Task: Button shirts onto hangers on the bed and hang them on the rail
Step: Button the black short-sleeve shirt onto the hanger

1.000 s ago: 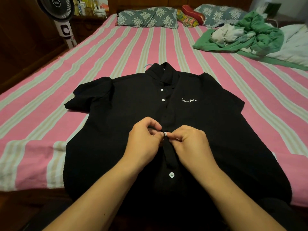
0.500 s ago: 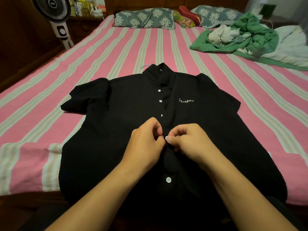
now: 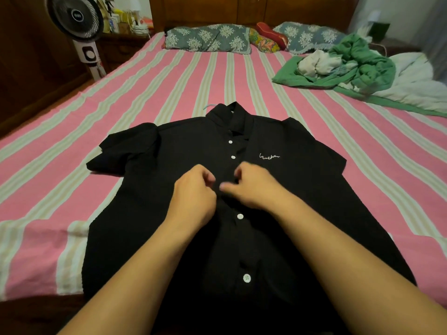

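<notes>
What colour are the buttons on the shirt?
White, on the black shirt; clearest in the head view.

Shirt (image 3: 302,201) lying flat on the near part of the bed (image 3: 169,88), collar toward the headboard; hanger hook (image 3: 209,106) protruding just behind the collar. Left hand (image 3: 193,192) and right hand (image 3: 256,187) over the shirt's placket, side by side at mid-chest. Pillows (image 3: 208,38) at the bed's far end; heap of clothes (image 3: 348,64) far right; standing fan (image 3: 79,25) beside the bed, far left.
</notes>
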Tool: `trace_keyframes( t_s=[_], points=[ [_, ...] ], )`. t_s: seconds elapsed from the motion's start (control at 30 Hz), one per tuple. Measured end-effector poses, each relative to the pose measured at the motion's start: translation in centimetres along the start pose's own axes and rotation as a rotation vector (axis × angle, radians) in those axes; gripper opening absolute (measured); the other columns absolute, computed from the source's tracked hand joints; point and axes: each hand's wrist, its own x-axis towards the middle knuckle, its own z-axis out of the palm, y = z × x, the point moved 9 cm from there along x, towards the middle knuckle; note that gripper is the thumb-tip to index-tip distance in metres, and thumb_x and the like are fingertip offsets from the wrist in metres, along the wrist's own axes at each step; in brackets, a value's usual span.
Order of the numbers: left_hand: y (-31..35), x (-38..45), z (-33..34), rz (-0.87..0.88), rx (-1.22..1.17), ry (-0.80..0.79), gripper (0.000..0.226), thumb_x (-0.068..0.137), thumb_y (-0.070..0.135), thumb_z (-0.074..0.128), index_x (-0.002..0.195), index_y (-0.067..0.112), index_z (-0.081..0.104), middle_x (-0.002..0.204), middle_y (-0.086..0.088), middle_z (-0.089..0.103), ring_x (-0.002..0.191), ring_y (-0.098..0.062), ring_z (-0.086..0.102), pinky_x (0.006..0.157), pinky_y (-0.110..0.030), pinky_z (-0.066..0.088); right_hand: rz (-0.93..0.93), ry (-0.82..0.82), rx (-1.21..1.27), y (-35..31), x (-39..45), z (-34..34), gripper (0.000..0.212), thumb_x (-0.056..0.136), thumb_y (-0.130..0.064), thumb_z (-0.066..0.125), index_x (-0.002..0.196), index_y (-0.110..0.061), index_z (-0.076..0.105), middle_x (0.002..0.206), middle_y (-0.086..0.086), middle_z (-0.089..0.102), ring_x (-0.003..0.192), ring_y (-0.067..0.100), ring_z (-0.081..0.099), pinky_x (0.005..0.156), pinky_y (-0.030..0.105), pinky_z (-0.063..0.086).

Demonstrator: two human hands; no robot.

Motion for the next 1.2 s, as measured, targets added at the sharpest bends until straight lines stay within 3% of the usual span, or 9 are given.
trace_keyframes(
  t_s=[0.07, 0.13, 0.23, 0.4, 0.57, 0.7, 0.87, 1.03, 1.2],
  points=[
    [-0.9, 1.0, 1.6, -0.077, -0.203, -0.079, 0.034, 0.085, -0.008, 0.054, 0.093, 0.023, 0.062, 0.096, 0.001, 0.069, 0.089, -0.017, 0.07, 0.083, -0.037, 0.059, 0.108, -0.103, -0.125, 1.7, 0.9, 2.5, 0.064, 0.084, -0.051, 0.074, 0.13, -0.012, 0.054, 0.128, 0.009, 0.059, 0.117, 0.029, 0.058, 0.09, 0.035, 0.047],
    [-1.9, 1.9, 4.0, -0.118, -0.21, -0.227, 0.036, 0.086, -0.011, 0.056, 0.093, 0.024, 0.064, 0.097, -0.001, 0.071, 0.09, -0.017, 0.071, 0.093, -0.043, 0.058, 0.182, -0.054, -0.059, 3.9, 1.4, 2.2, 0.036, 0.086, -0.032, 0.073, 0.115, -0.013, 0.063, 0.117, 0.007, 0.065, 0.105, 0.028, 0.064, 0.082, 0.032, 0.051],
    [-3.0, 3.1, 5.9, -0.185, -0.193, -0.309, 0.031, 0.093, -0.007, 0.054, 0.096, 0.02, 0.07, 0.097, -0.003, 0.072, 0.082, -0.015, 0.069, 0.089, -0.037, 0.06, 0.294, 0.046, 0.348, 7.4, 1.1, 1.7, 0.005, 0.082, -0.016, 0.067, 0.083, -0.012, 0.069, 0.083, 0.002, 0.068, 0.074, 0.021, 0.065, 0.065, 0.029, 0.049],
    [-0.9, 5.4, 6.4, -0.072, 0.079, -0.299, 0.009, 0.095, 0.026, 0.069, 0.1, 0.031, 0.075, 0.096, 0.003, 0.073, 0.084, -0.015, 0.07, 0.084, -0.036, 0.06, 0.361, 0.03, 0.988, 8.8, 1.0, 2.1, 0.023, 0.083, -0.002, 0.054, 0.067, -0.018, 0.048, 0.058, 0.001, 0.049, 0.046, 0.011, 0.047, 0.046, 0.024, 0.044],
    [1.1, 4.5, 7.5, 0.066, 0.302, -0.176, 0.015, 0.095, 0.035, 0.069, 0.109, 0.035, 0.073, 0.106, 0.008, 0.072, 0.102, -0.017, 0.067, 0.083, -0.035, 0.055, 0.324, -0.119, 1.084, 8.1, 1.0, 2.8, 0.012, 0.094, -0.009, 0.063, 0.083, -0.015, 0.06, 0.082, 0.007, 0.067, 0.071, 0.014, 0.067, 0.072, 0.029, 0.059],
    [1.4, 4.5, 7.3, 0.075, 0.246, -0.165, 0.004, 0.094, 0.026, 0.069, 0.093, 0.03, 0.071, 0.096, 0.005, 0.069, 0.093, -0.017, 0.066, 0.078, -0.033, 0.054, 0.396, -0.134, 1.194, 8.5, 0.7, 2.7, 0.006, 0.09, -0.002, 0.066, 0.088, -0.007, 0.069, 0.074, 0.006, 0.072, 0.073, 0.019, 0.07, 0.077, 0.032, 0.061],
    [0.7, 4.6, 6.3, -0.058, -0.125, -0.171, 0.014, 0.089, 0.012, 0.072, 0.077, 0.019, 0.072, 0.073, -0.003, 0.075, 0.067, -0.019, 0.075, 0.075, -0.039, 0.064, 0.357, -0.07, 1.157, 7.7, 1.0, 2.4, 0.007, 0.087, -0.003, 0.07, 0.094, -0.006, 0.071, 0.097, 0.011, 0.077, 0.089, 0.023, 0.074, 0.081, 0.033, 0.058],
    [-0.3, 3.7, 6.5, -0.241, -0.545, -0.187, 0.009, 0.09, -0.002, 0.07, 0.082, 0.003, 0.072, 0.079, -0.02, 0.073, 0.07, -0.028, 0.074, 0.08, -0.046, 0.064, 0.225, 0.11, 0.971, 5.8, 0.8, 2.2, 0.019, 0.083, -0.01, 0.071, 0.069, -0.018, 0.061, 0.064, 0.004, 0.051, 0.062, 0.017, 0.044, 0.054, 0.029, 0.035],
    [-0.6, 3.2, 6.6, -0.259, -0.641, -0.192, 0.004, 0.09, -0.002, 0.071, 0.089, 0.0, 0.074, 0.082, -0.02, 0.075, 0.071, -0.023, 0.071, 0.07, -0.031, 0.064, 0.208, 0.223, 0.911, 4.8, 1.0, 2.9, 0.019, 0.081, -0.019, 0.076, 0.065, -0.018, 0.065, 0.068, -0.005, 0.069, 0.066, 0.013, 0.061, 0.064, 0.031, 0.05]
  ],
)
